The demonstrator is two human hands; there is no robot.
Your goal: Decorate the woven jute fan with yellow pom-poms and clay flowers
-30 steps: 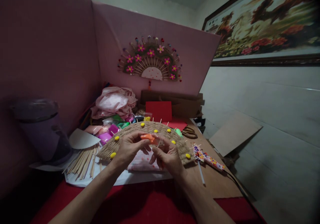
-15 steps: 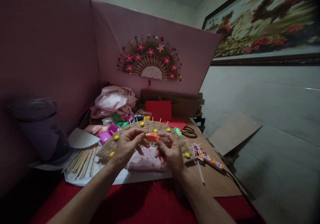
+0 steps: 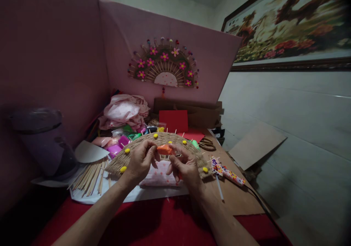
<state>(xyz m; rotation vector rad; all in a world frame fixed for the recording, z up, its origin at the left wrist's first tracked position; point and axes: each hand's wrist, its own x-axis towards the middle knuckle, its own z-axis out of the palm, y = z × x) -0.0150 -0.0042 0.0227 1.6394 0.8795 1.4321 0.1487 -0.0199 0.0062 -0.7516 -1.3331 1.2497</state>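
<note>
Between both hands is a small, shiny orange packet [image 3: 165, 150], apparently in clear wrap. My left hand [image 3: 141, 161] is closed, pinching its left end with thumb and forefinger. At its right end the fingers of my right hand [image 3: 185, 165] are closed on it too, and a bit of orange-red shows low by that palm. Behind and below the hands lies a twine-covered fan [image 3: 145, 143] with several yellow dots and short sticks along its curved edge. Its lower middle is pink dotted cloth [image 3: 160, 174], partly hidden by my hands.
Wooden sticks [image 3: 89, 178] lie on white paper at left, near a dark-topped container [image 3: 45, 143]. A flower-patterned glue gun [image 3: 229, 174] rests on cardboard at right, beside scissors [image 3: 207, 144]. Behind are coloured clay packs [image 3: 116, 149], bundled cloth [image 3: 123, 109] and a finished fan [image 3: 164, 65] on the partition.
The orange packet has shifted slightly left and up and looks stretched toward my left hand. My left fingers have curled in closer around its end.
</note>
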